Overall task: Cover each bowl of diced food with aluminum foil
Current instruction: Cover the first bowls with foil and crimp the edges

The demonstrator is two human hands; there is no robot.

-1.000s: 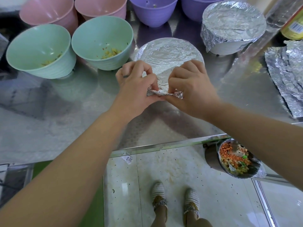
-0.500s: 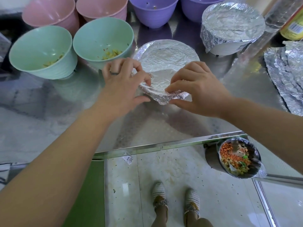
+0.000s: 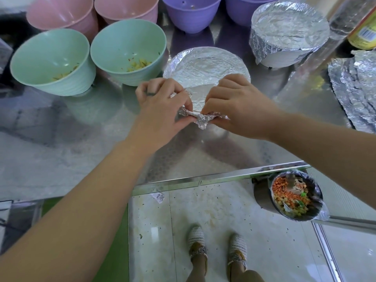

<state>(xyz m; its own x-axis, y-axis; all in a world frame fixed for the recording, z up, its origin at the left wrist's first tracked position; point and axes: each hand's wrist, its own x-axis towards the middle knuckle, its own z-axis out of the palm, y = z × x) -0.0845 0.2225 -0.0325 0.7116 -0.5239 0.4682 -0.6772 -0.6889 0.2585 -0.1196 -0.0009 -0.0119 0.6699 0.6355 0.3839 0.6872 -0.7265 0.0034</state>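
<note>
I see my left hand [image 3: 162, 104] and right hand [image 3: 234, 106] pinching the crumpled near edge of the silver aluminium foil sheet [image 3: 205, 66] over the middle bowl on the steel counter [image 3: 81, 143]; two uncovered mint-green bowls [image 3: 128, 51] stand left.

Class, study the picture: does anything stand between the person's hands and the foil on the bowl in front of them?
Nothing visible does. The left hand and the right hand are in direct contact with the foil, each pinching its crumpled near edge.
</note>
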